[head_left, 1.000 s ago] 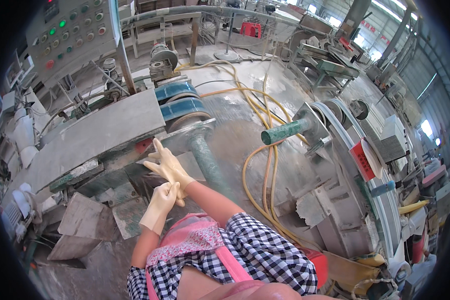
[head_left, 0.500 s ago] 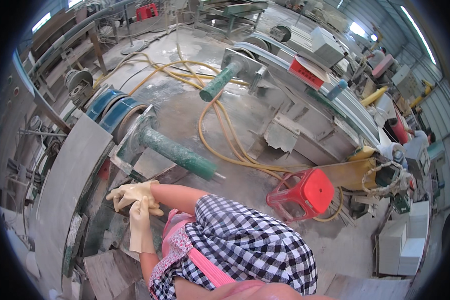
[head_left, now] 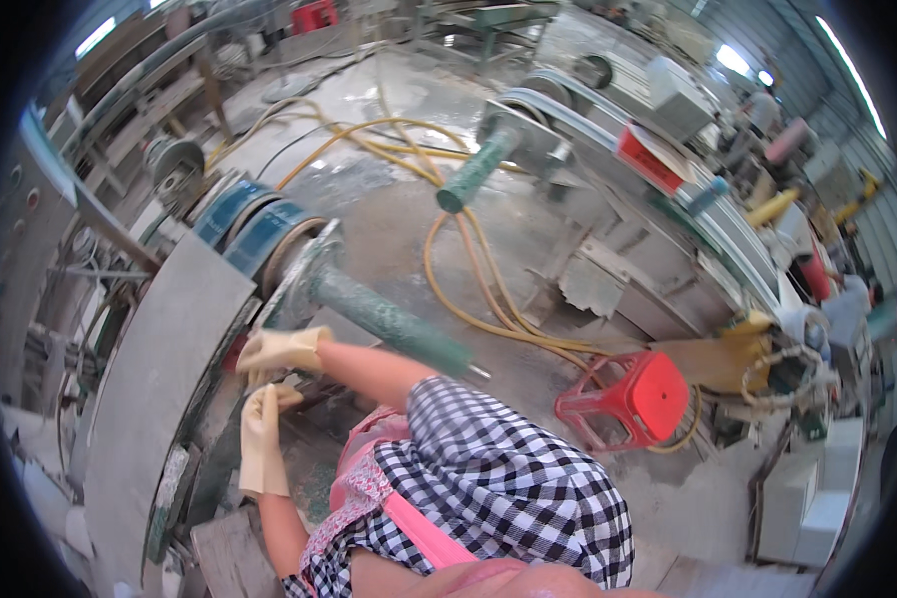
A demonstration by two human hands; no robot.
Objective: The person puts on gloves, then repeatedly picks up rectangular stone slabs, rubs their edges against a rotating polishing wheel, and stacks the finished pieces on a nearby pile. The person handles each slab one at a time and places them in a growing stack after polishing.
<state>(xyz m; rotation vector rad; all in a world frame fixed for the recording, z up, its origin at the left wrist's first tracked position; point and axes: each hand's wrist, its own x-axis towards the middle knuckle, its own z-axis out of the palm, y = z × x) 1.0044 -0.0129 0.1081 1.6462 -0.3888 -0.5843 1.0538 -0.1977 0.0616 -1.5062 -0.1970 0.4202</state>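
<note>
Both my hands wear cream rubber gloves and are held in front of a pink apron [head_left: 364, 453]. My right hand [head_left: 281, 351], blurred by motion, stretches its fingers to the left, with nothing seen in them. Just below it is my left hand [head_left: 262, 429], upright with bent fingers near the right hand's fingertips. Whether the left fingers close on anything is not clear. Beside the right forearm runs a green cylinder [head_left: 389, 317] with a metal pin at its end. To the left of the hands leans a large grey slab [head_left: 154, 359].
Blue belt wheels [head_left: 269, 234] adjoin the cylinder. Yellow hoses [head_left: 439, 269] loop over the wet floor. A red plastic stool [head_left: 658, 394] stands to the right. Across from me is a second green cylinder [head_left: 476, 171] on a long machine. A wooden board [head_left: 234, 553] lies below the hands.
My left hand, which was touching the right glove near the palm, has come away downward. My right hand has moved up a little. The whole view has shifted slightly.
</note>
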